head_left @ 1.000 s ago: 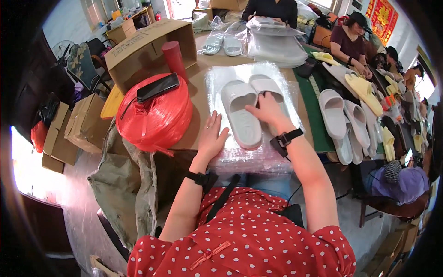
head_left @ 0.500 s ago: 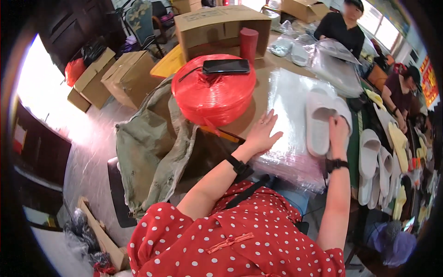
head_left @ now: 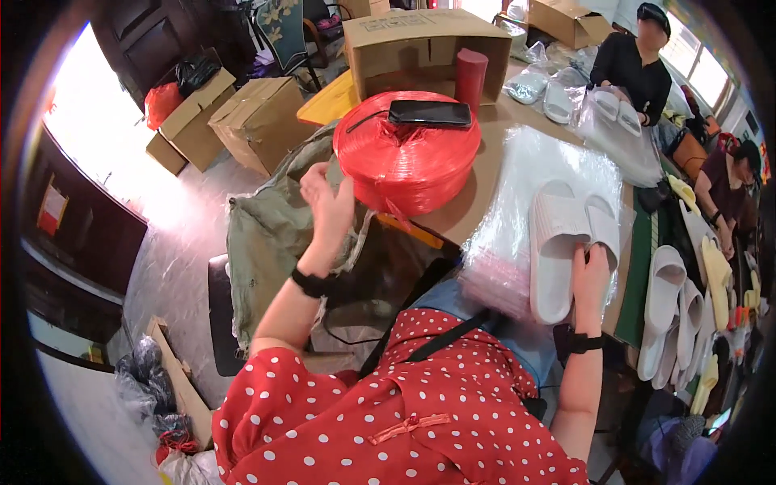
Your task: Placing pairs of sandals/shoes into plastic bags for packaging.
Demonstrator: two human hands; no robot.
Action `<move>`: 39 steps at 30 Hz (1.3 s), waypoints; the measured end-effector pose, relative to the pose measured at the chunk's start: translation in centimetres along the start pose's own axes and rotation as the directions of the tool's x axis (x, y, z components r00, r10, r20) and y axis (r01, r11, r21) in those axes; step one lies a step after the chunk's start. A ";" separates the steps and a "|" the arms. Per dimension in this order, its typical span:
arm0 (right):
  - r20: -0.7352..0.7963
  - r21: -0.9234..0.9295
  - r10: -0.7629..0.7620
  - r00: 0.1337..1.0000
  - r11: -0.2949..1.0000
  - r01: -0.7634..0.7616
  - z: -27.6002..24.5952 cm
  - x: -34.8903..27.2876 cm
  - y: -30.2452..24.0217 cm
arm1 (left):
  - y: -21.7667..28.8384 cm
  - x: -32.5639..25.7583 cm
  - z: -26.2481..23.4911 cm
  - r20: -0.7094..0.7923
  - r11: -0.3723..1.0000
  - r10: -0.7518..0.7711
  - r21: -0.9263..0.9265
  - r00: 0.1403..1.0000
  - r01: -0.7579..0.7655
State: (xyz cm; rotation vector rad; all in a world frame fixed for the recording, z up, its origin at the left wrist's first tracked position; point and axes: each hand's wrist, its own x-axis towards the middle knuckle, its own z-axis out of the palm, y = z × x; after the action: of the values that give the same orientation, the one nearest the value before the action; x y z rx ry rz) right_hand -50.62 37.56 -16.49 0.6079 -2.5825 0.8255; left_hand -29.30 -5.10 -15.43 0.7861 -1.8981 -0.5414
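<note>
A pair of pale grey slide slippers [head_left: 553,275] lies over a stack of clear plastic bags [head_left: 509,210] on the table. My right hand [head_left: 591,279] grips the pair at its inner edges, between the two slippers. Raised and empty, my left hand [head_left: 327,204] has its fingers apart beside a large roll of red plastic twine [head_left: 404,174], above a grey-green cloth sack [head_left: 267,242]. A black phone [head_left: 429,114] rests on top of the roll.
An open cardboard box [head_left: 424,36] and a dark red cylinder [head_left: 470,77] stand behind the roll. More slippers [head_left: 664,283] line the right side. Across the table, a person in black [head_left: 634,65] handles bagged slippers; another person [head_left: 722,186] works farther right.
My left hand has left the bag stack and swung left to the sack. My right hand has drawn the slippers slightly nearer. The person in black now has white slippers in front.
</note>
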 end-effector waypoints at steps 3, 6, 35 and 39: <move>-0.058 0.005 -0.072 0.996 0.997 0.072 -0.4 0.0 0.4 | 1.9 -2.2 -4.3 0.388 0.939 0.071 0.285 0.919 -0.192; 0.076 -0.244 0.004 0.997 0.970 0.015 -2.9 -0.1 -2.3 | 1.7 -6.2 -5.9 0.654 0.821 0.012 0.426 0.756 -0.381; -0.086 0.061 -0.844 0.529 0.525 0.849 15.3 3.6 -28.7 | 0.8 -10.3 1.7 0.728 0.899 0.042 0.272 0.685 -0.344; -0.094 0.081 -0.828 0.553 0.548 0.833 15.7 3.6 -29.7 | 3.4 -11.0 2.0 0.809 0.935 -0.006 0.214 0.588 -0.284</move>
State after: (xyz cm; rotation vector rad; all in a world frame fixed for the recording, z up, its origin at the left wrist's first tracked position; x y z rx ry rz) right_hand -42.06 5.06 -13.23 1.6544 -1.8044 0.6086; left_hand -28.55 5.27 -20.83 0.6144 -2.9458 -0.5326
